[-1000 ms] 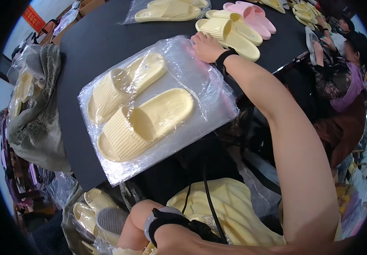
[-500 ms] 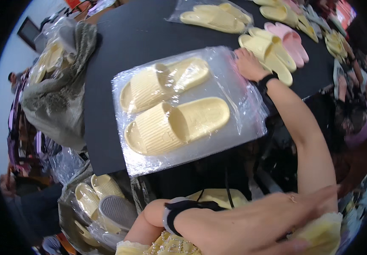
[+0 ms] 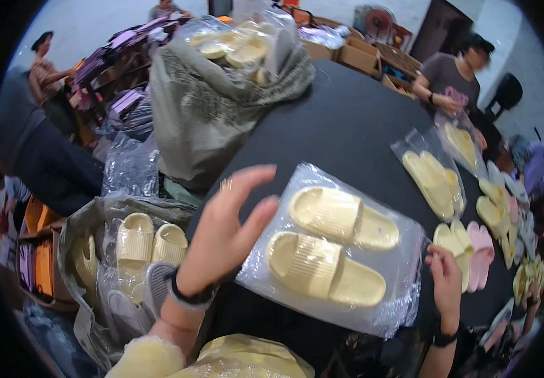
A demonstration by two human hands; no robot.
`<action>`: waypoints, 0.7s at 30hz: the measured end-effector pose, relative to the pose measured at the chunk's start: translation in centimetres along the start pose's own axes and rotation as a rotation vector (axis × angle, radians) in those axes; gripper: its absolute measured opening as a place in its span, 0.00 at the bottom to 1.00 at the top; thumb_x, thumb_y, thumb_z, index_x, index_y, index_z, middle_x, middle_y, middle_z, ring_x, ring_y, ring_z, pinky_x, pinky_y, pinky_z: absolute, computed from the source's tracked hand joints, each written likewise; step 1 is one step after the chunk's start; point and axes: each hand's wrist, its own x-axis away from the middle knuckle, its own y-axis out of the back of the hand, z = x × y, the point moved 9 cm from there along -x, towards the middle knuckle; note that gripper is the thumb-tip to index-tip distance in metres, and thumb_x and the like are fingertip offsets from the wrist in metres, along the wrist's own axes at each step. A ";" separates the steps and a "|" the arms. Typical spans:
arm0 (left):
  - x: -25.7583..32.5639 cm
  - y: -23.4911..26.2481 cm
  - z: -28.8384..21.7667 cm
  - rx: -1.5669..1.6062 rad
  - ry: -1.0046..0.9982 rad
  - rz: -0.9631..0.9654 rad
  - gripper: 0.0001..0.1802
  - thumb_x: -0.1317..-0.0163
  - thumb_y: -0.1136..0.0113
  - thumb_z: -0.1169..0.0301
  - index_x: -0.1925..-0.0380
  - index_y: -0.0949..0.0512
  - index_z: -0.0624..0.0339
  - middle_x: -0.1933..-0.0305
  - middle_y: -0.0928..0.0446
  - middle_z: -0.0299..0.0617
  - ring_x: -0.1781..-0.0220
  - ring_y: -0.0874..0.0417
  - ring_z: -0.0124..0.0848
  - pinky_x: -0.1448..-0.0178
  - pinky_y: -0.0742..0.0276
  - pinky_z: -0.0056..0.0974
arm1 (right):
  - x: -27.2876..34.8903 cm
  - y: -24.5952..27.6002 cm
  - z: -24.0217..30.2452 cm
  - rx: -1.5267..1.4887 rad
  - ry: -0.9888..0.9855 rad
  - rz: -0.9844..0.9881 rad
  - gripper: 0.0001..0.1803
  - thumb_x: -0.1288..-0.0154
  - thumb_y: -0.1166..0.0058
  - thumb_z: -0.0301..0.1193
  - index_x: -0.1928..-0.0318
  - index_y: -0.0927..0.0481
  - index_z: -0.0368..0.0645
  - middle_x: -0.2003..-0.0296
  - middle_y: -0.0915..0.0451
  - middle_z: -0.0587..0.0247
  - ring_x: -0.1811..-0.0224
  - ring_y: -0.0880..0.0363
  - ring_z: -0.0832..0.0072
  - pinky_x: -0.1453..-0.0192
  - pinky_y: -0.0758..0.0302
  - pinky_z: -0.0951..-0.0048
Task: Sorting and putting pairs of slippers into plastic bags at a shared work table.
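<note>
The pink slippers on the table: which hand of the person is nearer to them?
Right. The right hand is at the clear bag's right edge, just left of the pink slippers; the left hand is farther, at the bag's left side.

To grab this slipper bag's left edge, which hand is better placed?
Probably the left hand: it's open beside that edge of the clear bag, while the right hand is at the opposite edge.

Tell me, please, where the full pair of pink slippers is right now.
In the head view, the pink slippers lie toward the right on the dark table, immediately right of a yellow pair and near the person's right hand.
</note>
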 end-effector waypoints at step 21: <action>-27.7 0.3 36.5 -1.301 0.094 0.230 0.23 0.49 0.39 0.57 0.57 0.22 0.59 0.53 0.21 0.50 0.47 0.22 0.40 0.31 0.46 0.48 | -12.8 -19.9 7.0 0.158 0.535 0.353 0.27 0.37 0.46 0.39 0.42 0.32 0.35 0.42 0.33 0.42 0.40 0.33 0.52 0.37 0.36 0.59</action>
